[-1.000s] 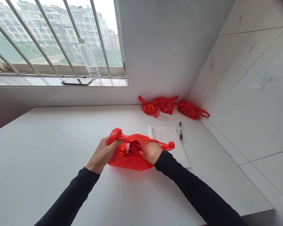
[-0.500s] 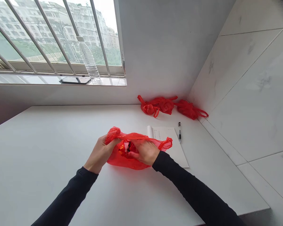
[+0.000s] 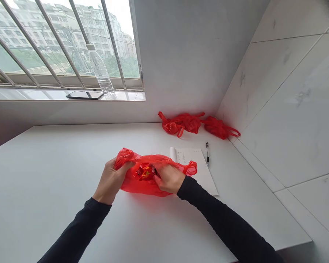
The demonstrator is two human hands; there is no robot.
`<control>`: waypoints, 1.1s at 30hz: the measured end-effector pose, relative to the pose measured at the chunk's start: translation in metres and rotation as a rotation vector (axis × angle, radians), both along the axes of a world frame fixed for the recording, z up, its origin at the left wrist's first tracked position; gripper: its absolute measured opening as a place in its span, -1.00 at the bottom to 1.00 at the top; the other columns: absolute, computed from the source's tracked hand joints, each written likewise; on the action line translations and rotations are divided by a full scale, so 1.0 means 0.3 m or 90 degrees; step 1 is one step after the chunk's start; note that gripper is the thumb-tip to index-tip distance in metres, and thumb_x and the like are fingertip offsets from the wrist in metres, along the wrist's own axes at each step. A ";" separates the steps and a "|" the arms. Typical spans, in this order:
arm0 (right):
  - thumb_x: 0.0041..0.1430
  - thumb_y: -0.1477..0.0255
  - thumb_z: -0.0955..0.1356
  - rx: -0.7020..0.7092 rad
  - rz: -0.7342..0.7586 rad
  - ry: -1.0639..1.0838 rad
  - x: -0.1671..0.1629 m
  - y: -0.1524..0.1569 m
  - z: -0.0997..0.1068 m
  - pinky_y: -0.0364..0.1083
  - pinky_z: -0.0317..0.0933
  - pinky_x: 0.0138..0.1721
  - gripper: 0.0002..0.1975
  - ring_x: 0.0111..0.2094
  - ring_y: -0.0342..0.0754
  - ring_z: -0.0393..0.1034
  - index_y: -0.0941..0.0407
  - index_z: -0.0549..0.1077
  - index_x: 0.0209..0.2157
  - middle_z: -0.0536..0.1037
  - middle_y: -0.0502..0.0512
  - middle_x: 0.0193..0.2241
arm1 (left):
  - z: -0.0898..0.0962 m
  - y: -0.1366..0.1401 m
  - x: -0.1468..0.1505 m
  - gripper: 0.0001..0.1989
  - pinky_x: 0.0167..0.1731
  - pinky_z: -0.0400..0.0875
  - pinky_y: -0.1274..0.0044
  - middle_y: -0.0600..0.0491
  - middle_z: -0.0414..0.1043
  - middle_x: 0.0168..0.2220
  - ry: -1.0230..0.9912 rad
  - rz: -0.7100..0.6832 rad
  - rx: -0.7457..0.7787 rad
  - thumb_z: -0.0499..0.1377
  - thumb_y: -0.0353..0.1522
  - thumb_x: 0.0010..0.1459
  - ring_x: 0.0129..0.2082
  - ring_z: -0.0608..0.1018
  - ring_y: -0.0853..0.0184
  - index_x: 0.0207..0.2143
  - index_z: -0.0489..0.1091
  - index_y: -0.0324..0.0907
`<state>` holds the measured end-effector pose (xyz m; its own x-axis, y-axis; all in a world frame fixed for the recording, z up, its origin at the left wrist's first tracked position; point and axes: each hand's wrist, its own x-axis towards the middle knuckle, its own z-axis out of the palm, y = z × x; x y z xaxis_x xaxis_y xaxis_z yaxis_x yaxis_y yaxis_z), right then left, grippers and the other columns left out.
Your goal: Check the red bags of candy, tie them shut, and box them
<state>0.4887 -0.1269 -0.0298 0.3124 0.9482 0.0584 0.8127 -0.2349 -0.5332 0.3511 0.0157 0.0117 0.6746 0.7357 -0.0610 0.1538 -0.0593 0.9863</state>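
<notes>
A thin red plastic bag (image 3: 148, 189) lies on the white table between my hands, its mouth spread. My left hand (image 3: 109, 179) pinches the bag's rim at the left, with the thumb over the edge. Reaching into the mouth from the right is my right hand (image 3: 168, 178), its fingers partly hidden by the bag. Shiny red-and-gold wrapped packets (image 3: 146, 172) show inside, right against the right hand's fingertips. Those fingers are curled, and what they grip cannot be made out.
Behind the bag lie an open notebook (image 3: 205, 180) and a black-and-clear pen (image 3: 207, 153). Several tied red bags (image 3: 190, 123) sit against the wall on the white table (image 3: 57, 157). A water bottle (image 3: 101, 73) and a dark flat device (image 3: 84, 95) rest on the windowsill.
The left hand and the bag's left rim have moved slightly left, widening the mouth. More of the red-and-gold packets now shows beside the right hand.
</notes>
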 end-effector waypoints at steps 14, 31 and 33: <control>0.15 0.50 0.33 -0.064 0.027 -0.079 -0.019 0.005 -0.027 -0.09 0.14 -0.34 -0.60 -0.22 0.04 0.45 0.09 0.41 0.06 0.58 0.12 -0.20 | -0.003 -0.009 0.003 -0.76 -0.56 0.28 0.55 0.12 0.31 -0.56 0.014 0.000 0.014 0.30 -0.21 -0.06 -0.54 0.39 0.33 -0.52 0.34 -0.15; 0.26 0.32 0.31 -0.098 0.022 -0.086 0.004 -0.020 0.016 -0.09 0.08 -0.42 -0.71 -0.29 0.02 0.42 0.01 0.49 -0.01 0.57 0.05 -0.29 | -0.016 0.000 0.004 -0.74 -0.55 0.26 0.58 0.13 0.27 -0.55 -0.002 -0.004 0.024 0.30 -0.21 -0.04 -0.53 0.35 0.37 -0.53 0.30 -0.16; 0.29 0.35 0.27 -0.103 -0.002 -0.082 0.019 -0.028 0.023 -0.09 0.08 -0.42 -0.71 -0.31 0.02 0.42 0.06 0.47 -0.01 0.57 0.09 -0.29 | -0.015 0.001 0.005 -0.73 -0.56 0.26 0.58 0.13 0.27 -0.55 0.004 -0.002 0.026 0.30 -0.22 -0.05 -0.54 0.36 0.37 -0.54 0.30 -0.16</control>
